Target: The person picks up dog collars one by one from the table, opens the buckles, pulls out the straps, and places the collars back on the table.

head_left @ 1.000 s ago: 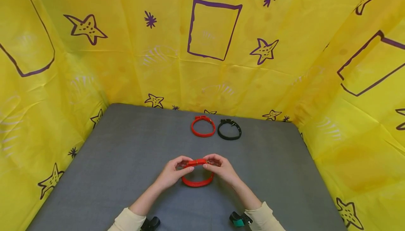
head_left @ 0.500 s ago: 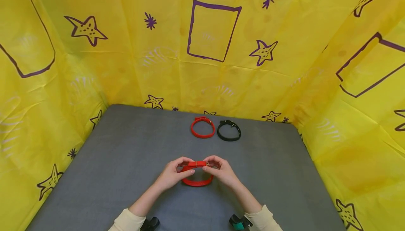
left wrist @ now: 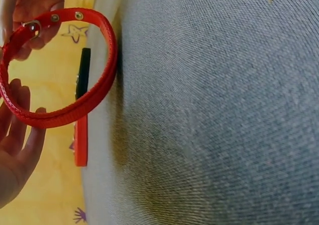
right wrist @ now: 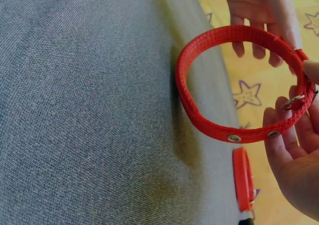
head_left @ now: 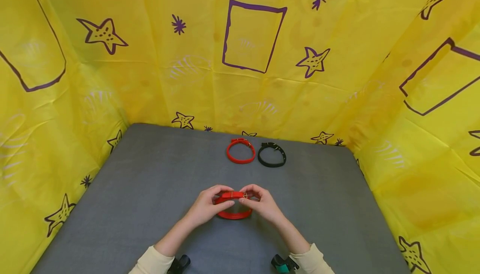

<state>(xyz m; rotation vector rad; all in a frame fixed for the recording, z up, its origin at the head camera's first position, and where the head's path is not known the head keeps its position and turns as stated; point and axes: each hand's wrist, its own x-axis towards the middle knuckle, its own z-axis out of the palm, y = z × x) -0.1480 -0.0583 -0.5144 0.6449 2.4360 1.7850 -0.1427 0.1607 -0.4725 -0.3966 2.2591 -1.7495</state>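
Note:
A buckled red pet collar [head_left: 235,216] forms a loop between my two hands, its buckle side uppermost in the head view. My left hand [head_left: 205,206] pinches the strap left of the buckle with thumb and fingers. On the other side my right hand [head_left: 264,205] holds it by the metal buckle [head_left: 245,195]. Metal eyelets [right wrist: 234,138] run along the band in the right wrist view. From the left wrist, the collar [left wrist: 108,71] appears tilted up, its lower edge close to the grey surface. Some fingertips are hidden behind the strap.
A second red collar [head_left: 240,161] and a black collar [head_left: 271,165] lie side by side, both looped, toward the back of the grey table [head_left: 168,161]. Yellow cloth walls [head_left: 202,86] with purple drawings enclose its back and sides.
The left thumb has shifted slightly right along the strap, and the collar's lower loop has tipped up a little. Both hands keep their hold; the two far collars have not moved.

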